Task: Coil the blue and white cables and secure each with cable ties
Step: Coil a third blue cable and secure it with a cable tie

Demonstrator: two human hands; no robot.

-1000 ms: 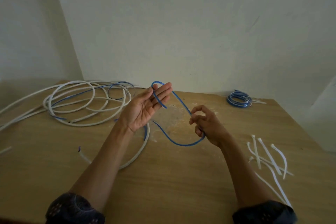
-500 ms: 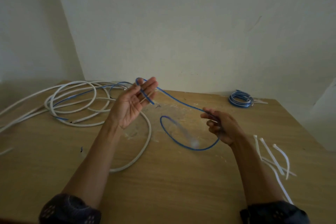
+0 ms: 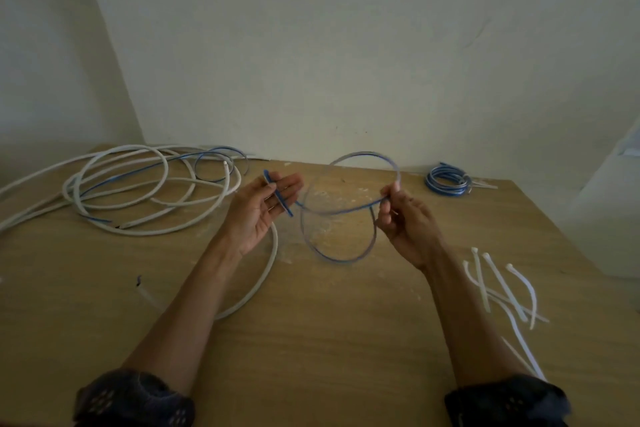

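I see the left hand [image 3: 263,215] just right of the white cable [image 3: 152,232], thumb pinning the blue cable [image 3: 287,208] across straight fingers [image 3: 292,184]. The right hand [image 3: 405,222], farther right, pinches its loop between fingertips [image 3: 388,191]

Wooden table [image 3: 311,340], light brown top, far edge against an off-white back wall [image 3: 346,45] that carries a faint scuff [image 3: 481,31] upper right. A darker side wall [image 3: 41,62] meets it in a corner at left, and the light is soft and dim. A pale upright surface [image 3: 616,211] stands off the table's right edge, possibly a cabinet or a wall return, too little in view to tell.
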